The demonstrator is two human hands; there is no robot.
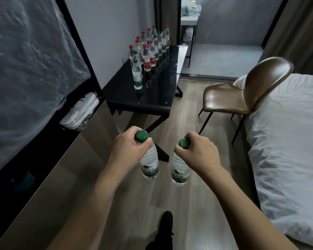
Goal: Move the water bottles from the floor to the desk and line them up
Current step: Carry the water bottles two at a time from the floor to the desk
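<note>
My left hand (128, 147) grips the neck of one green-capped water bottle (149, 159), fingers curled just under the cap. My right hand (197, 150) grips the neck of a second green-capped bottle (181, 168) in the same way. Both bottles hang upright above the wood floor (197, 204), side by side but not touching, short of the desk. My fingers hide each bottle's neck, and the right cap is half covered. Both bottles are clear, hold clear water and carry green labels; the label print is too small to read.

The black desk (152, 98) stands ahead against the wall. One green-capped bottle (137, 74) stands alone nearest me. Behind it a group of red-capped bottles (148, 55) stands in two rows running toward the far end. I count about eleven red caps, with two or three more green-capped bottles among them, but the far ones overlap and the count is not certain. Reflections in the glossy desk top make the bottle bases hard to separate.

A brown chair (238, 92) stands to the right of the desk, its back near a bed with white bedding (287, 132), which is cut off at the right edge. A low cabinet (43, 177) runs along the left, with a plastic-wrapped white item (81, 110) on it. My dark shoe (165, 224) shows at the bottom.
</note>
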